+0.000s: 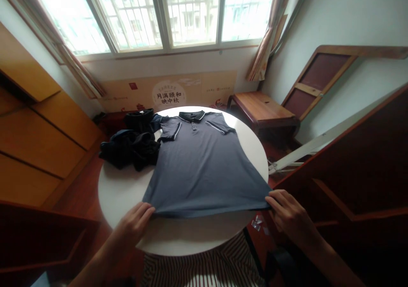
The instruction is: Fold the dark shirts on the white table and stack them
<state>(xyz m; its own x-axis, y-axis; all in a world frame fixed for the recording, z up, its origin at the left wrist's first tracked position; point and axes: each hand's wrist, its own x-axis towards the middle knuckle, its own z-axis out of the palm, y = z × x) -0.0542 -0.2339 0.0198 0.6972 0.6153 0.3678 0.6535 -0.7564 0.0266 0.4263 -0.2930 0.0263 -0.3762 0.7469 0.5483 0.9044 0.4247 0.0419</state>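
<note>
A grey-blue polo shirt (204,163) lies spread on the round white table (121,193), its dark collar toward the window and its hem toward me. Both short sleeves are folded inward over the front and show white-edged cuffs. At the hem's left corner, my left hand (135,221) is closed, pinching the cloth between thumb and fingers. My right hand (287,210) grips the opposite hem corner, out past the table's right edge. Between the two hands the hem is stretched fairly straight.
Dark crumpled clothes (134,146) are heaped on the table's left side. A wooden stool (264,106) stands beyond it at the right, near a leaning wooden frame (328,74). Orange-brown cabinets (41,138) line the left. A printed banner (168,91) sits below the window.
</note>
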